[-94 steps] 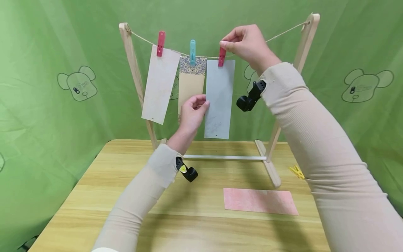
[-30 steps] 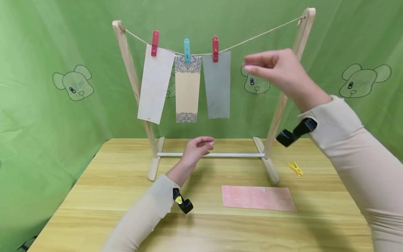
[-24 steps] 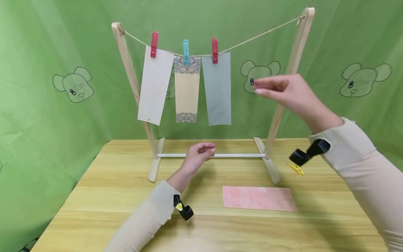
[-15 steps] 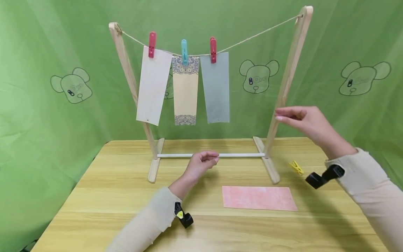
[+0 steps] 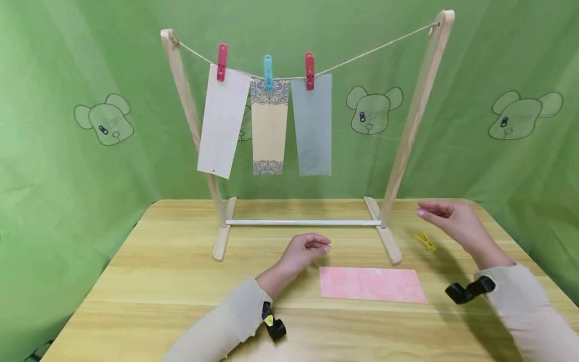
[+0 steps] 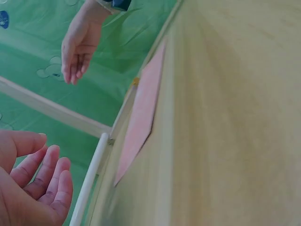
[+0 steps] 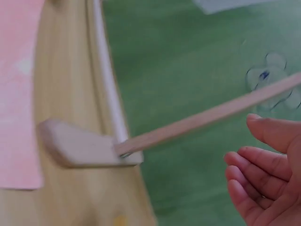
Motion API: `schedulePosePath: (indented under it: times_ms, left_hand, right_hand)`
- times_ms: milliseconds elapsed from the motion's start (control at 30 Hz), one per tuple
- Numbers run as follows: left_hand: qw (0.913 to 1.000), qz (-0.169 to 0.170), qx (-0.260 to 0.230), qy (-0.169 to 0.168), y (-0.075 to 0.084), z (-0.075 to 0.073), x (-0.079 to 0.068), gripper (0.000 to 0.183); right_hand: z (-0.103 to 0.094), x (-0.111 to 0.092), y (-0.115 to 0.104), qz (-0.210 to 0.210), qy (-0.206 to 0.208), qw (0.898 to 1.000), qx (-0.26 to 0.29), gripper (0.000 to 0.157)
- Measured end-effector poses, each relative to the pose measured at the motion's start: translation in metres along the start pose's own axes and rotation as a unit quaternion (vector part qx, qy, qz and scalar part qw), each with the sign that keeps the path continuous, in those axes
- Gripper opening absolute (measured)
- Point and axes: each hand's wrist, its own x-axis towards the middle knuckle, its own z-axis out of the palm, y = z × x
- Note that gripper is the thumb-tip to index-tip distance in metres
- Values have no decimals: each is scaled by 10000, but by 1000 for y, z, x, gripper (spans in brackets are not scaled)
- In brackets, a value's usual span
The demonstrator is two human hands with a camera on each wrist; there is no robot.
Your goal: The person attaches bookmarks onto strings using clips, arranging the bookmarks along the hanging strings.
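Note:
A pink card [image 5: 373,284] lies flat on the table. My left hand [image 5: 302,255] hovers just left of it, fingers loosely bent and holding nothing. Above and behind a yellow clothespin [image 5: 425,242], my right hand [image 5: 457,226] is in the air with nothing in its relaxed fingers. From a string hang a white card [image 5: 223,120] under a red clothespin [image 5: 222,62], a patterned cream card [image 5: 269,130] under a blue clothespin [image 5: 268,73], and a grey-blue card [image 5: 313,125] under another red clothespin [image 5: 309,71]. The left wrist view also shows the pink card [image 6: 143,108], apart from both hands.
A wooden frame with a right post [image 5: 418,115] and left post [image 5: 184,95] carries the string [image 5: 375,49]. A white rod [image 5: 303,222] joins its feet low down. Green cloth with bear drawings surrounds the wooden table [image 5: 181,281].
The right hand has let go of the red clothespin on the grey-blue card and moved down and right. The left hand has left that card's edge and come down near the pink card.

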Motion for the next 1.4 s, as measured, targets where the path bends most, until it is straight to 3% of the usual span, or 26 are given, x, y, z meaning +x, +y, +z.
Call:
schedulePosePath:
  times_ms: [200, 500, 667, 833, 1100, 1400]
  left_hand:
    - [9994, -133, 73, -326, -18, 11, 11, 22]
    - [9956, -200, 248, -879, -24, 24, 7, 25]
    - [9930, -131, 488, -1071, -27, 32, 7, 29]
    - [9900, -79, 961, -1033, -26, 40, 7, 31]
    - [9821, -272, 1592, -970, -21, 48, 5, 38]
    - [9641, -175, 2448, -1012, -19, 53, 1, 52]
  right_hand:
    - [10, -4, 34, 216, 70, 9996, 152, 55]
    - [30, -9, 70, 605, -57, 9979, 217, 58]
    - [33, -7, 74, 913, -414, 9943, 369, 68]
    - [36, -3, 75, 1041, -641, 9920, 302, 71]
    - [46, 3, 75, 1067, -444, 9933, 15, 67]
    - [51, 7, 75, 1010, -156, 9941, -374, 59]
